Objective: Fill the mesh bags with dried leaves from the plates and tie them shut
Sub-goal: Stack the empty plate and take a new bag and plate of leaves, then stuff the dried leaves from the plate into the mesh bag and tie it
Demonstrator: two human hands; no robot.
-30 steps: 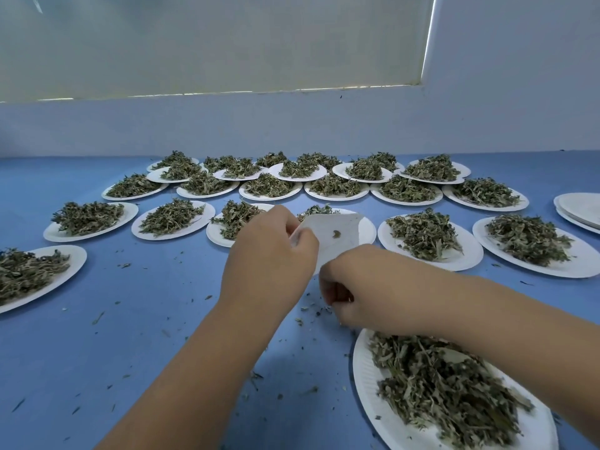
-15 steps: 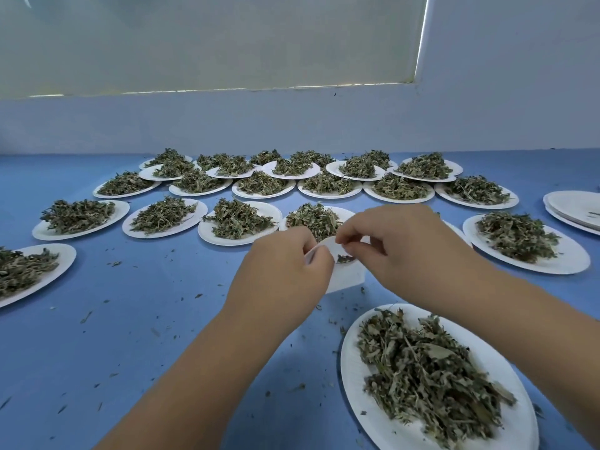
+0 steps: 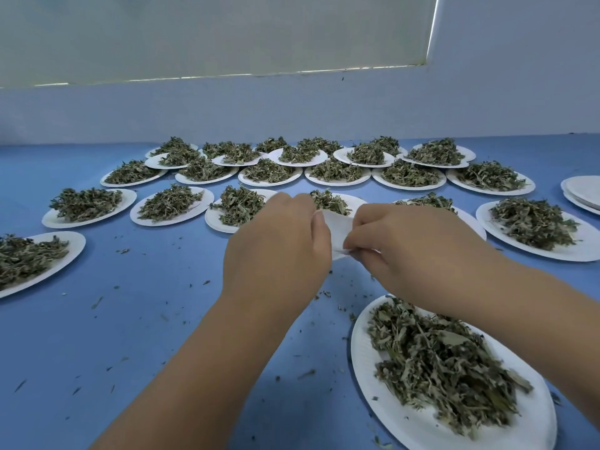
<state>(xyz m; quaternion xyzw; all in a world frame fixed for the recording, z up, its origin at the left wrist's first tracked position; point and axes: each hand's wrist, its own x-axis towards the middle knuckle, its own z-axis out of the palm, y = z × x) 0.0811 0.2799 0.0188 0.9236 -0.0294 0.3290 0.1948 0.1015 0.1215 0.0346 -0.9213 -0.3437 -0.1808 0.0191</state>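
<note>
Mesh bag [image 3: 339, 232], small and white, is held between the two hands above the blue table [image 3: 130, 336], around the middle of the scene and just beyond the near plate [image 3: 362, 362]. Only a strip of it shows between the hands, and whether anything is inside it cannot be told. The left hand [image 3: 276, 251] has its back to the camera and grips the bag's left edge, with the thumb [image 3: 319, 222] laid against the fabric and the fingers hidden behind. The right hand [image 3: 418, 254] comes in from the right and pinches the bag's lower right part between thumb and forefinger [image 3: 357, 238], its other fingers curled under.

Both forearms reach in from the near edge, the right one passing over the far right rim of the near plate. That plate, white and round, lies near and to the right and carries a loose heap of dried leaves [image 3: 444, 371]. Farther off, many more white plates [image 3: 128, 204] with similar green heaps stand in rows across the table, close together, with some rims overlapping in the far row. One more loaded plate [image 3: 76, 251] lies at the left edge. A stack of bare plates [image 3: 584, 193] sits at the right edge. Leaf crumbs [image 3: 97, 302] are scattered over the table around the hands. Behind the table rises a pale wall [image 3: 292, 108] with a frosted panel [image 3: 211, 34] above it.
</note>
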